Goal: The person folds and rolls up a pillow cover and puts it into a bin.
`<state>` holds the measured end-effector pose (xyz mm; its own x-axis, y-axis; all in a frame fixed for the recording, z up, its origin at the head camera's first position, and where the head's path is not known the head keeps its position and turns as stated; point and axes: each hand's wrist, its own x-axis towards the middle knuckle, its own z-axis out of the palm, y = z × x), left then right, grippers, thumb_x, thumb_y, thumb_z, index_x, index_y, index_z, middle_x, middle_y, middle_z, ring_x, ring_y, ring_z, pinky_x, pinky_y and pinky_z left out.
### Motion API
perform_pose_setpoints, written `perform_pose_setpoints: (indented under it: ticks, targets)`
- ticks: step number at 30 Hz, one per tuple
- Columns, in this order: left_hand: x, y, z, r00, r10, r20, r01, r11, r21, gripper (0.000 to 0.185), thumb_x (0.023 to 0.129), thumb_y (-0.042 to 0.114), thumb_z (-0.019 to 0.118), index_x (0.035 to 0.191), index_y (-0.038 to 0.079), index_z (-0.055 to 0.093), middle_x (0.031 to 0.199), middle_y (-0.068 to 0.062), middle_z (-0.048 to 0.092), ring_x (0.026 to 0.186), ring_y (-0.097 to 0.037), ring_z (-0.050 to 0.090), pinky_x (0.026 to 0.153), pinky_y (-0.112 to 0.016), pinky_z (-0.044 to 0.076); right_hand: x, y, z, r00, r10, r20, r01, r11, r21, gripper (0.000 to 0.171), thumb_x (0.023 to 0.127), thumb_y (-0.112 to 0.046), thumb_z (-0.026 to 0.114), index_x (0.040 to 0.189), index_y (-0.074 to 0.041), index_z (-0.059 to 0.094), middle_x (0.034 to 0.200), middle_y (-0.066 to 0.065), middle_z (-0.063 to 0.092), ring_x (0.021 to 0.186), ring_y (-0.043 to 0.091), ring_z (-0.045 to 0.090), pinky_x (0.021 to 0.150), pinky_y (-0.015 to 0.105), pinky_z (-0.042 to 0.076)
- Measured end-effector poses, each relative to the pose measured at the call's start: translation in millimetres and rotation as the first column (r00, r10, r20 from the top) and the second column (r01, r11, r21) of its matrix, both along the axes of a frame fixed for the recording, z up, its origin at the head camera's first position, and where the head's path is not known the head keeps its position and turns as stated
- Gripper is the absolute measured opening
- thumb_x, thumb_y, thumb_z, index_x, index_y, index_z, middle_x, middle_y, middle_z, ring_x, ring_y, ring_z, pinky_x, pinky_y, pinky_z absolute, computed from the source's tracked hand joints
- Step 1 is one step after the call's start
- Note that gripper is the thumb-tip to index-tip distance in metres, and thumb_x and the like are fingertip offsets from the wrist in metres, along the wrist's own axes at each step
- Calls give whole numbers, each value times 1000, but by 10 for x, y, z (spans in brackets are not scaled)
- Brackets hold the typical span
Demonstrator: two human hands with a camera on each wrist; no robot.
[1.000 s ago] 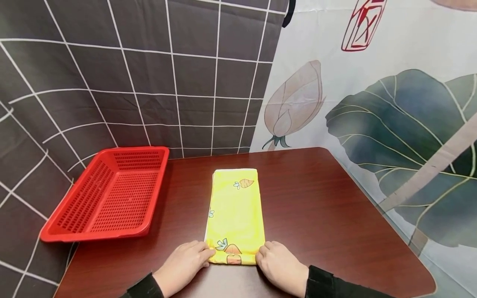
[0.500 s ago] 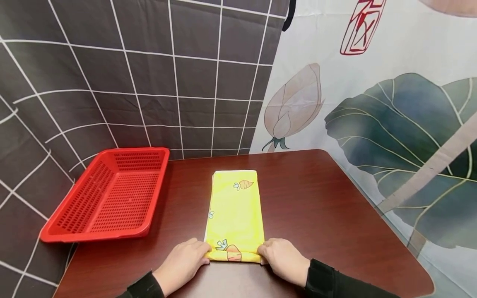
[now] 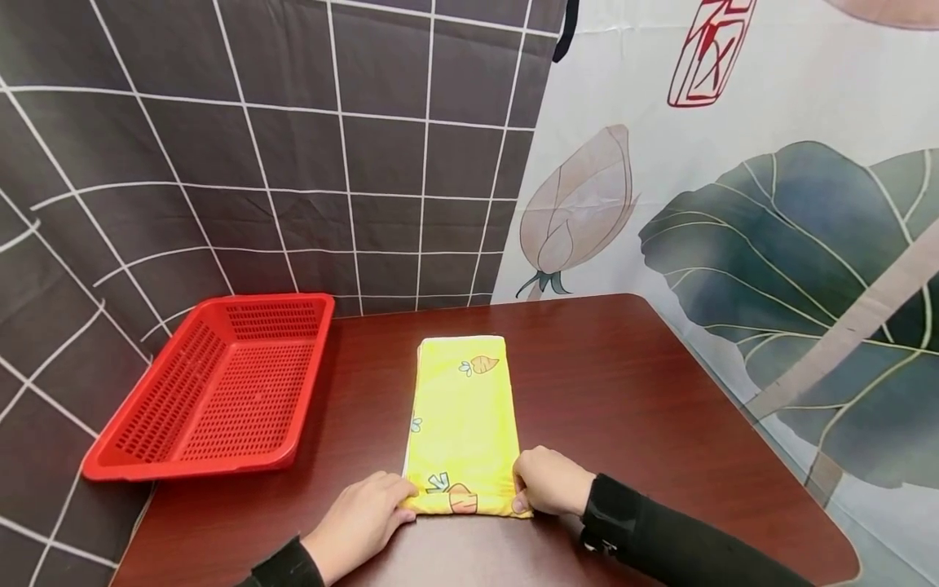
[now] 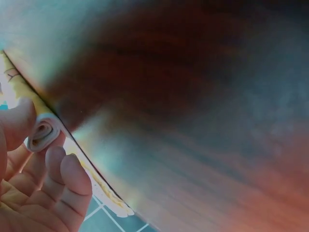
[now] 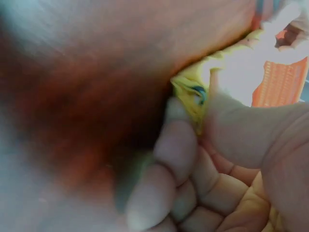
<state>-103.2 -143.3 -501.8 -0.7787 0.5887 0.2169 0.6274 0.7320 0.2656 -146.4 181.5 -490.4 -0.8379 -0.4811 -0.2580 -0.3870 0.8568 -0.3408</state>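
A folded yellow cloth (image 3: 462, 424) printed with carrots lies lengthwise in the middle of the dark wooden table (image 3: 631, 408). Its near end is turned up into a small roll (image 4: 42, 134). My left hand (image 3: 364, 518) pinches the roll's left end, thumb above and fingers (image 4: 65, 171) curled beneath. At the right end, my right hand (image 3: 548, 483) grips the rolled edge (image 5: 193, 94) between thumb and curled fingers (image 5: 171, 140). Both hands sit at the table's near side, black sleeves behind them.
An empty red perforated basket (image 3: 213, 387) sits at the table's left, partly over the edge. A dark tiled curtain and a leaf-printed curtain hang close behind and to the right. Bare tabletop lies to the right of the cloth.
Both hands have rolled the cloth's near end away from me, so the flat part looks shorter. My right hand has moved forward and curled tighter on the edge.
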Motion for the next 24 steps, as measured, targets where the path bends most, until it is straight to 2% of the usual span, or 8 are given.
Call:
perform_pose_setpoints:
  ticks: [3, 6, 7, 13, 16, 21, 22, 24]
  targets:
    - [9, 2, -5, 1000, -9, -20, 9, 1000, 8, 17, 93, 28, 80, 105, 17, 74, 102, 6, 74, 94, -11, 67, 81, -31, 59, -126, 31, -215, 999, -35, 30, 32, 994, 102, 33, 83, -35, 91, 70, -20, 65, 64, -7, 59, 57, 12, 54, 58, 30, 48]
    - [10, -2, -8, 999, -21, -32, 21, 1000, 1, 17, 94, 29, 79, 105, 17, 74, 102, 7, 73, 95, -11, 67, 81, -31, 59, -201, 104, -434, 999, -33, 18, 31, 992, 123, 35, 82, -41, 91, 71, -23, 64, 64, -10, 57, 56, 10, 53, 57, 28, 46]
    - [7, -3, -9, 999, -27, -34, 27, 1000, -3, 17, 94, 28, 79, 106, 17, 74, 102, 7, 73, 95, -11, 67, 81, -31, 59, -191, 90, -407, 999, -41, 20, 38, 991, 125, 34, 82, -40, 91, 71, -23, 64, 64, -9, 57, 57, 10, 53, 57, 28, 46]
    - [-3, 15, 11, 999, -20, -48, 19, 1000, -16, 9, 97, 24, 75, 104, 18, 73, 99, 9, 69, 89, -9, 65, 75, -30, 58, 24, -128, 193, 993, -111, 46, 105, 987, 126, 33, 82, -27, 92, 71, -14, 64, 66, -2, 58, 59, 15, 53, 61, 31, 47]
    - [15, 48, 4, 1000, 14, -17, -14, 1000, 7, 2, 98, 23, 74, 98, 21, 73, 94, 11, 66, 84, -7, 61, 71, -29, 55, 9, -114, 179, 994, -95, 59, 87, 987, 133, 34, 84, -28, 91, 72, -14, 63, 65, -2, 57, 59, 14, 51, 60, 31, 46]
    - [42, 111, -9, 994, 86, 62, -90, 994, 60, 13, 100, 22, 71, 87, 25, 70, 87, 13, 59, 76, -3, 52, 66, -26, 48, -12, -102, 199, 993, -79, 86, 68, 990, 122, 36, 84, -31, 90, 71, -15, 62, 60, -2, 57, 55, 12, 53, 61, 30, 47]
    - [42, 124, -2, 991, 104, 80, -110, 992, 69, 14, 100, 22, 71, 86, 25, 70, 86, 13, 58, 75, -2, 51, 65, -26, 47, -9, -114, 234, 990, -93, 101, 82, 990, 114, 36, 84, -31, 91, 70, -14, 62, 59, -1, 58, 54, 13, 54, 62, 29, 48]
    - [40, 148, 12, 983, 141, 120, -152, 985, 87, 16, 99, 21, 71, 83, 25, 70, 84, 13, 57, 74, -2, 50, 64, -26, 46, -34, -86, 212, 993, -66, 99, 55, 992, 113, 37, 84, -33, 90, 71, -15, 62, 58, -3, 58, 53, 12, 55, 61, 29, 48]
